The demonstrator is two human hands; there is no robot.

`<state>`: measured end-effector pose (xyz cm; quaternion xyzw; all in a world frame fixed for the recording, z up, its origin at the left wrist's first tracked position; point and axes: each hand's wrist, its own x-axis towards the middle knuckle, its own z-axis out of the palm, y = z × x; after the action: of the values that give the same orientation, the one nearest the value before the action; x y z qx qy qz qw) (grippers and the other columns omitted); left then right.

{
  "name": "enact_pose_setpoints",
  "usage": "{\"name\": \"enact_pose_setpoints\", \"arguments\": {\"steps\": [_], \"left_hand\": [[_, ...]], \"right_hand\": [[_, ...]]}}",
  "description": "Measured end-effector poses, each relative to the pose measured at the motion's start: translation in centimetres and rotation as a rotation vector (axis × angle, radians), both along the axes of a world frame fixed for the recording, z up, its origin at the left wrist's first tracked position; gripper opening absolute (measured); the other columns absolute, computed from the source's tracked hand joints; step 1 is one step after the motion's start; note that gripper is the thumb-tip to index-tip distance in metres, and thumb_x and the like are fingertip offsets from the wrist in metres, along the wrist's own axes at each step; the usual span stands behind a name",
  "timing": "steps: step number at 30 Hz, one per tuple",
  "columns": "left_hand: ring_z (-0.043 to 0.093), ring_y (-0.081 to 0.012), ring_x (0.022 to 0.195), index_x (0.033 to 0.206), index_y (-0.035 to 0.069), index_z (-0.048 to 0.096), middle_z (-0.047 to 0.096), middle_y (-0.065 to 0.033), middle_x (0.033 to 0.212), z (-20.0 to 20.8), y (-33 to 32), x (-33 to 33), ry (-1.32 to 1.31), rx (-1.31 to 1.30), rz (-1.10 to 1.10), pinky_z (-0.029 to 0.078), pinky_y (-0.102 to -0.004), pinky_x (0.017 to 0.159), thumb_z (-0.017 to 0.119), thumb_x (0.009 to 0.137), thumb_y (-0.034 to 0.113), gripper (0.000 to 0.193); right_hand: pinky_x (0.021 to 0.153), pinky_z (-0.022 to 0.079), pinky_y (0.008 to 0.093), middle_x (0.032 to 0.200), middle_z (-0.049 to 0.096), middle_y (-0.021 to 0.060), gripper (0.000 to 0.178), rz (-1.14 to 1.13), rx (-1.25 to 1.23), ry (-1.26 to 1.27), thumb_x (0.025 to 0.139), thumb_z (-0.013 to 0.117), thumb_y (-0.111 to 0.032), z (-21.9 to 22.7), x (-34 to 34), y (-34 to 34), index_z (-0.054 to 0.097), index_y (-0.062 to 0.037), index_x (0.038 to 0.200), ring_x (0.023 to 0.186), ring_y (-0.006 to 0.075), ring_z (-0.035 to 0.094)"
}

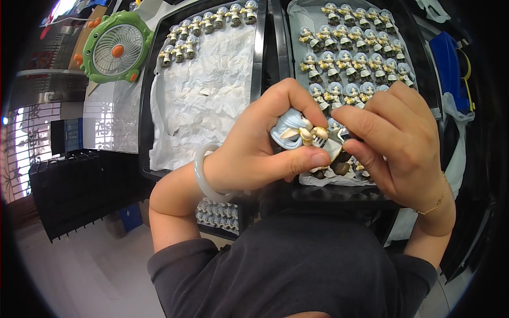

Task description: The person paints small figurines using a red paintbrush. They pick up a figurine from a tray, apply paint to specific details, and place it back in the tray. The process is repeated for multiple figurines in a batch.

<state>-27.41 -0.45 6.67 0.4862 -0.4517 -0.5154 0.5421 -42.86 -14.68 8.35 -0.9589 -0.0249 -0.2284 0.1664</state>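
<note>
My left hand [254, 146] is closed around a small figurine [289, 130] with pale blue hair, a white and gold outfit and dark boots. The figurine lies tilted on its side, its head toward my palm and its boots to the right. Against its lower body, my right hand [400, 140] pinches a small, partly metallic-looking piece [344, 134], mostly hidden by the fingers. Both hands are above the right black tray [339, 196], where several rows of similar figurines [344, 61] stand on white lining.
On the left, a black tray [256, 53] lined with crumpled white paper [207, 100] has several figurines at its far end. A green animal-shaped fan [117, 50] stands beyond its left side. Below, another tray of figurines [217, 214] shows. A blue object [449, 69] sits at the far right.
</note>
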Motion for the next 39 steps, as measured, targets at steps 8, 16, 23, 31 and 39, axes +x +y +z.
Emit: {"name": "enact_pose_setpoints", "arguments": {"steps": [8, 16, 23, 31, 39], "left_hand": [[0.049, -0.0185, 0.078, 0.098, 0.007, 0.038, 0.041, -0.0116, 0.098, -0.2, -0.4, -0.3, 0.194, -0.066, 0.133, 0.042, -0.0290, 0.071, 0.052, 0.080, 0.022, 0.026], [0.052, -0.0228, 0.099, 0.108, 0.006, 0.030, 0.032, -0.0084, 0.108, -0.7, -0.4, -0.1, 0.177, -0.179, -0.054, 0.045, -0.0381, 0.085, 0.052, 0.080, 0.001, 0.036], [0.056, -0.0263, 0.095, 0.113, 0.008, 0.025, 0.032, -0.0111, 0.113, -1.1, -0.3, -1.0, 0.365, -0.137, 0.001, 0.046, -0.0356, 0.084, 0.043, 0.089, 0.012, 0.030], [0.052, -0.0252, 0.102, 0.115, 0.009, 0.023, 0.033, -0.0143, 0.120, -1.3, -0.1, -0.6, 0.404, -0.024, -0.106, 0.043, -0.0323, 0.085, 0.045, 0.089, 0.013, 0.035], [0.033, -0.0188, 0.116, 0.131, 0.002, 0.016, 0.032, -0.0103, 0.124, -0.3, -0.1, -0.5, -0.097, -0.121, 0.032, 0.028, -0.0326, 0.096, 0.060, 0.076, 0.006, 0.071]], "right_hand": [[0.051, 0.032, 0.0216, 0.067, 0.047, 0.0039, 0.033, -0.054, 0.721, 0.037, 0.090, 0.040, -0.030, 0.9, -1.2, 0.6, 0.051, 0.0003, 0.084, 0.058, 0.0079, 0.041], [0.049, 0.029, 0.0174, 0.067, 0.044, 0.0008, 0.038, 0.098, 1.132, 0.147, 0.092, 0.034, -0.037, 0.1, -0.6, 0.8, 0.047, -0.0028, 0.081, 0.055, 0.0041, 0.038], [0.047, 0.028, 0.0180, 0.071, 0.044, 0.0010, 0.039, 0.149, 1.073, 0.139, 0.092, 0.033, -0.039, -0.6, -0.4, 0.2, 0.048, -0.0037, 0.081, 0.054, 0.0040, 0.036], [0.047, 0.027, 0.0184, 0.066, 0.043, 0.0003, 0.039, 0.164, 1.057, 0.126, 0.091, 0.035, -0.038, -0.5, -0.2, 0.0, 0.048, -0.0040, 0.078, 0.053, 0.0043, 0.036], [0.052, 0.037, 0.0273, 0.069, 0.050, 0.0080, 0.024, 0.141, 0.565, -0.038, 0.086, 0.045, -0.022, -0.7, -0.2, -0.3, 0.051, 0.0002, 0.082, 0.053, 0.0192, 0.046]]}}
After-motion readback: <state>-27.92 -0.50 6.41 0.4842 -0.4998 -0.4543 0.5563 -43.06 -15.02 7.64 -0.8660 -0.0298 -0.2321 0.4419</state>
